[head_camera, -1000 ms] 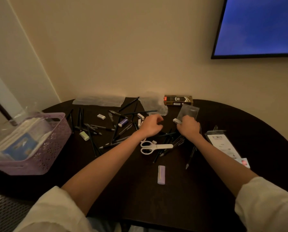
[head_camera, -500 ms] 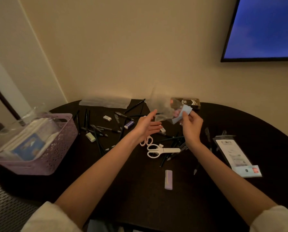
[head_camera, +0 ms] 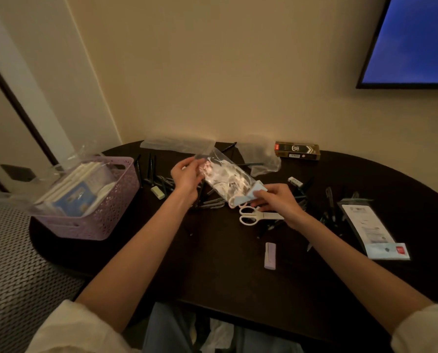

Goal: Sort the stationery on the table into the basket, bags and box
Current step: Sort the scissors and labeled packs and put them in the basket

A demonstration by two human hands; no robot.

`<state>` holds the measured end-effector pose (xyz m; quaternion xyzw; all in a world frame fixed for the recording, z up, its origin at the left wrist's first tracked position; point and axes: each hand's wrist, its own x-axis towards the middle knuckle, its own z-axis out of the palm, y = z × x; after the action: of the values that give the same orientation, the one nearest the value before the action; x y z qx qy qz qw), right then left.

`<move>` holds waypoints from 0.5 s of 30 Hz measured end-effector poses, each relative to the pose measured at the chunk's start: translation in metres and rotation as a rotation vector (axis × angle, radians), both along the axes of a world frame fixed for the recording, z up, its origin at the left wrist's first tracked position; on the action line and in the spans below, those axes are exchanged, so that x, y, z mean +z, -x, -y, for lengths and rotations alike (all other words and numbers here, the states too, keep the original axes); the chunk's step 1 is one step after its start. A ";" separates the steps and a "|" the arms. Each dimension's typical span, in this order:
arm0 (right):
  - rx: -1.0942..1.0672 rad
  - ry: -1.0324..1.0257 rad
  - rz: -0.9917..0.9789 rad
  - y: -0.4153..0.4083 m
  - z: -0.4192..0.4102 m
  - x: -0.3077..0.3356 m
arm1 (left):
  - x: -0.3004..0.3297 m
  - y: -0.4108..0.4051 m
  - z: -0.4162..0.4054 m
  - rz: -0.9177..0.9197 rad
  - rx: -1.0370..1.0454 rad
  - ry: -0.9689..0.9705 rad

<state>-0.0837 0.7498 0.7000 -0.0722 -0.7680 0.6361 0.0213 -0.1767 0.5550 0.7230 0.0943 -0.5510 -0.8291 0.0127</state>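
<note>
- While both forearms reach over the dark desk (head_camera: 212,271), a clear plastic bag (head_camera: 225,178) hangs above its middle, stretched slantwise between the two hands.
- The left hand (head_camera: 187,174) pinches the bag's upper, far end with curled fingers.
- The right hand (head_camera: 276,201) grips the bag's lower, near end, where a pale blue label (head_camera: 251,196) shows just beside its fingers.
- Small pale items show through the bag; what they are cannot be told.
- White scissors (head_camera: 257,216) lie on the desk directly under the right hand, partly hidden by it.
- Dark pens (head_camera: 210,202) are scattered under and around both hands, with more to the right of the right wrist.
- A lilac eraser (head_camera: 270,256) lies apart, nearer the person, between the two forearms.
- A pale green eraser (head_camera: 158,192) sits just left of the left wrist.
- A purple basket (head_camera: 110,212) stands at the left edge of the desk, well apart from the hands, holding packets.
- A dark box (head_camera: 297,150) rests at the back by the wall, beside a crumpled clear bag (head_camera: 261,159); a flat clear bag (head_camera: 177,146) lies at the back, to the left.
- A flat packet (head_camera: 368,225) lies on the right side of the desk.
</note>
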 end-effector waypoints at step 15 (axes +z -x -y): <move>0.295 -1.288 -0.082 0.014 0.016 -0.014 | 0.014 -0.029 0.031 -0.231 0.014 0.390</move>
<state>-0.0980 0.7337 0.6862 0.0854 -0.9952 0.0481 0.0020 -0.1474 0.5236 0.7370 -0.0019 -0.6952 -0.7119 0.0994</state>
